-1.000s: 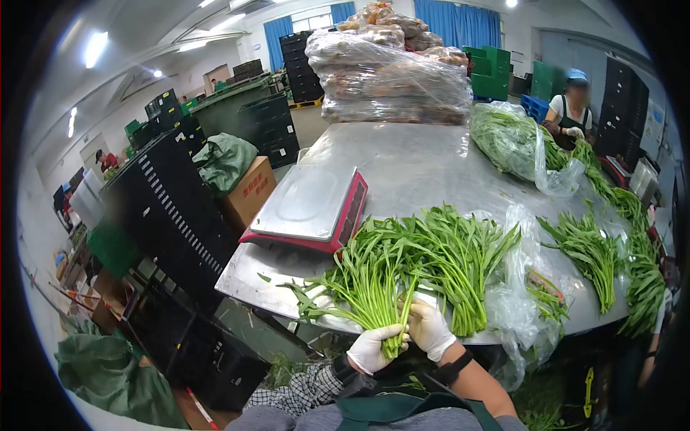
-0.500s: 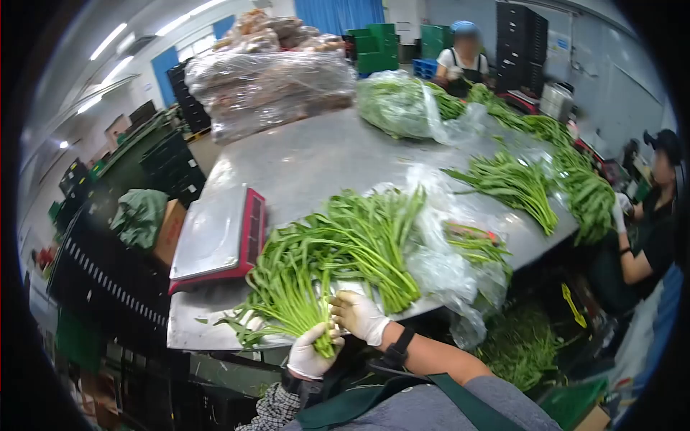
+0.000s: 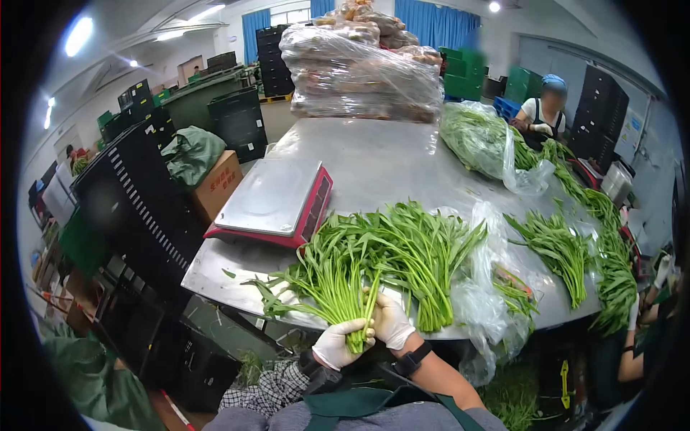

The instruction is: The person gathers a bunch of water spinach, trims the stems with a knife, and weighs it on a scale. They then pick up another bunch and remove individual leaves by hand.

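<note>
A bunch of leafy green stems lies at the near edge of the metal table, its cut ends pointing toward me. My left hand, in a white glove, is wrapped round the stem ends. Against the right side of the same bunch, my right hand, also gloved, has its fingers curled at the stems. Another pile of greens rests just right of my hands. Beyond the bunch, to the left, stands a red scale with a bare silver plate.
Clear plastic bags and more greens lie to the right. A large bagged bundle sits farther back, near a person in a blue cap. Another person's gloved hand shows at far right. A wrapped stack stands behind.
The view has swung left, so the table and scale appear farther right. My right hand has closed in from beside the bunch to the stems, near my left hand.
</note>
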Motion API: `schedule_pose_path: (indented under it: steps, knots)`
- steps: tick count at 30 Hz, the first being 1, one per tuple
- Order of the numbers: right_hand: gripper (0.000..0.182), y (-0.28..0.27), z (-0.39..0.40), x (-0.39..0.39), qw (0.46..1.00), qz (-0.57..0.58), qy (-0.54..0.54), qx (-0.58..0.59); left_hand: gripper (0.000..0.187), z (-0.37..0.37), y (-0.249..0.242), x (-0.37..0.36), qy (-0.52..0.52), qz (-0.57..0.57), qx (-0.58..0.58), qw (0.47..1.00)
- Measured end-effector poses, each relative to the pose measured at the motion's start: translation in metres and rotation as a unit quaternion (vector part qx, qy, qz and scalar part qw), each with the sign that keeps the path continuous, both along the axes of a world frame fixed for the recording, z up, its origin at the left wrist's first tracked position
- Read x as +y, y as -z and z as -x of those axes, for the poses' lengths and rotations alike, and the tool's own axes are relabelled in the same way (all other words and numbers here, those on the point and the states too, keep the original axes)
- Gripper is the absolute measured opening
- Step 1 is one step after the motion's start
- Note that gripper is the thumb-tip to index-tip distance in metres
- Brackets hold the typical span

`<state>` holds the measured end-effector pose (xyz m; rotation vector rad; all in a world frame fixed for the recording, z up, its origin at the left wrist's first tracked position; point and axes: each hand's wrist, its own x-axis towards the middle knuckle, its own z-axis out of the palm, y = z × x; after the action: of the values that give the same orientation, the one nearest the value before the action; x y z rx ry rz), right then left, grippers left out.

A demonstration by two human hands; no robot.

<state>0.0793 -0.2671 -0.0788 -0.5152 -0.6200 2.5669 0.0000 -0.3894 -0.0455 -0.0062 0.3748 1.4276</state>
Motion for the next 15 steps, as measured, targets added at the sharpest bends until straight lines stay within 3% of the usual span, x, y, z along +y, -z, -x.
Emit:
schedule_pose_path:
  steps: [2,4,6,8,12,15]
  knots:
    - [0.031,-0.001,-0.002,-0.002,0.999,0.018,-0.006,0.03,0.02,-0.001,-0.005,0.0,-0.013,0.002,0.013,1.0]
    - [0.031,-0.002,-0.006,-0.001,1.0,-0.006,0.02,-0.019,0.023,0.0,-0.007,0.0,-0.005,-0.018,-0.009,1.0]
    - [0.023,0.016,-0.018,0.004,0.998,0.037,0.008,0.051,0.027,0.001,-0.003,0.001,-0.006,-0.022,-0.039,0.999]
    - [0.016,-0.015,-0.023,-0.011,0.989,0.091,0.117,0.018,0.027,0.0,-0.004,0.0,-0.022,-0.025,-0.008,0.999]
    - [0.013,-0.011,-0.033,-0.016,0.985,0.095,0.099,0.105,0.026,-0.001,-0.009,0.0,-0.02,-0.013,-0.037,0.999]
    - [0.014,-0.02,-0.036,-0.018,0.987,0.028,0.088,0.133,0.02,-0.003,-0.011,0.002,-0.019,-0.014,-0.038,0.999]
